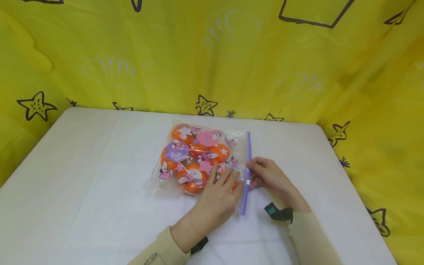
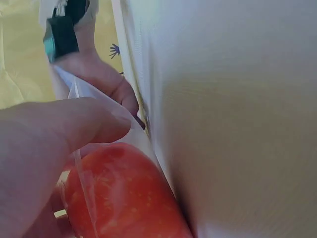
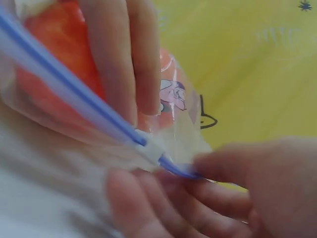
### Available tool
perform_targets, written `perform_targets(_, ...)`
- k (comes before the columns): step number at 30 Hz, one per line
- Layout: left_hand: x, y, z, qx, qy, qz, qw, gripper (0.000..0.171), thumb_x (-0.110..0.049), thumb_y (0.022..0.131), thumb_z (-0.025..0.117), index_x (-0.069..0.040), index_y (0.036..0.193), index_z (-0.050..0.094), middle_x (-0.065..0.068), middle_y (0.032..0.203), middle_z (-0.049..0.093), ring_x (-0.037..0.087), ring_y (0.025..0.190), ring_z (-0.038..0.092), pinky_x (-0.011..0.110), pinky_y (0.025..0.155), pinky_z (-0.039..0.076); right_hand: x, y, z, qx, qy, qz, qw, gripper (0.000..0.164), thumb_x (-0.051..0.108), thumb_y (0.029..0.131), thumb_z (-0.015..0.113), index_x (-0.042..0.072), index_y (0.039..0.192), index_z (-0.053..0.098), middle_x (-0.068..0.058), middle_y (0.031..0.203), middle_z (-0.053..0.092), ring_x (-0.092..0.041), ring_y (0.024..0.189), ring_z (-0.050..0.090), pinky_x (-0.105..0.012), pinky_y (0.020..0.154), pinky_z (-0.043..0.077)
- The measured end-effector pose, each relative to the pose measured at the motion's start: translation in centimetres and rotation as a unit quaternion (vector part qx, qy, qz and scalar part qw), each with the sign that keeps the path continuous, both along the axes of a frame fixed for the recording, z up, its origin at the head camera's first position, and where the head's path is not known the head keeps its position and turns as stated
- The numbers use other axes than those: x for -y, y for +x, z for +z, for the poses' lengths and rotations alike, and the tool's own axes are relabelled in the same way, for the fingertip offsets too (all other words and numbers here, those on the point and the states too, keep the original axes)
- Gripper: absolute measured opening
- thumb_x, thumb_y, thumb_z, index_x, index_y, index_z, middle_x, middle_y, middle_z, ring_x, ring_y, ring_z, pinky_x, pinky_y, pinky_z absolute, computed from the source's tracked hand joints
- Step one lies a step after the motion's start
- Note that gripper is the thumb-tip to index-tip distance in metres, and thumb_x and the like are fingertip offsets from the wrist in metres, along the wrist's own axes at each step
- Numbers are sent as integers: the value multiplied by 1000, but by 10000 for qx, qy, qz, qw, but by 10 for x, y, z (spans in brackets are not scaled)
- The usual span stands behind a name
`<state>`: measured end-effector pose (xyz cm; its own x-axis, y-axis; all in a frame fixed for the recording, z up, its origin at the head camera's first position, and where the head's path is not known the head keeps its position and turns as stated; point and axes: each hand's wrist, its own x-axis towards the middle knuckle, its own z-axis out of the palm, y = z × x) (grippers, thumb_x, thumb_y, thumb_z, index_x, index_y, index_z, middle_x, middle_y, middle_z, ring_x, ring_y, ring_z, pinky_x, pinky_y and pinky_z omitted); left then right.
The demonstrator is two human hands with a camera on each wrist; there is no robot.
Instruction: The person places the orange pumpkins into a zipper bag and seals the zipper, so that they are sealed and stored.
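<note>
A clear zip bag (image 1: 241,147) printed with pink and purple cartoon figures lies on the white table. Several round orange-red fruits (image 2: 124,193) fill it. Along its right side runs a purple zip strip (image 1: 245,202) with a small white slider (image 1: 248,182). My left hand (image 1: 215,202) rests on the lower right part of the bag with fingers extended, its thumb beside a fruit in the left wrist view. The right hand (image 1: 271,176) pinches the zip strip between thumb and fingers, close to the slider in the right wrist view.
The white table (image 1: 99,206) stretches out on both sides of the bag. A yellow curtain (image 1: 159,66) with drawn starfish and fish hangs behind it and at the sides. Each wrist wears a dark band, the right band (image 1: 279,213) showing a green patch.
</note>
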<state>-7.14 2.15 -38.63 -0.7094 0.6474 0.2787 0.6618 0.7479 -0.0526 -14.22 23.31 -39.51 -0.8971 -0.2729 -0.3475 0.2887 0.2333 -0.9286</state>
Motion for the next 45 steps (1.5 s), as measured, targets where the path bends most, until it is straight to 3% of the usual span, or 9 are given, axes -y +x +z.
perform_targets(9,-1,0,1,-18,-78,263,9996,43,-33,94,65,-17,134,63,6,144,56,29,139,46,63,118,25,-2,14,-3,505,-498,1009,9924,24,26,101,57,3,94,60,0,69,65,-10,57,63,-23,57,58)
perform_targets(14,-2,2,0,-422,-200,151,9988,47,-32,91,66,-13,134,63,6,142,58,26,141,45,63,119,24,-3,14,-3,605,-591,1318,9877,23,23,102,55,4,90,61,1,66,64,-8,54,62,-22,54,57)
perform_targets(18,-3,5,-1,-837,-96,-32,9964,40,-26,93,65,-10,129,66,5,136,62,22,136,50,59,118,30,-4,13,-5,569,-787,1318,9865,23,21,103,53,5,87,61,2,66,64,-7,54,61,-21,54,56)
perform_targets(22,-6,9,-4,-984,-143,-71,9950,37,-23,96,62,-9,130,65,6,137,62,22,135,52,58,117,31,-7,13,-4,601,-805,1317,9862,25,23,103,53,5,89,62,2,66,64,-7,55,62,-21,54,56)
perform_targets(34,-12,11,-3,-796,-475,372,9950,51,-33,95,64,-5,137,59,10,147,54,25,141,45,58,119,29,-6,12,0,694,-532,1275,9880,32,31,102,55,6,83,62,4,64,61,-8,52,58,-18,49,51)
perform_targets(40,-12,13,-5,-821,-987,438,9908,45,-29,101,52,-9,141,56,7,151,50,23,144,41,58,119,27,-2,14,0,511,-590,1194,9898,33,26,104,50,6,80,60,4,63,61,-6,51,57,-18,49,51)
perform_targets(45,-13,15,-6,-812,-1039,439,9903,44,-28,102,47,-10,142,55,6,150,51,22,144,42,58,120,26,2,17,-1,426,-466,888,9940,33,22,104,48,5,78,60,3,61,61,-7,49,56,-20,48,52)
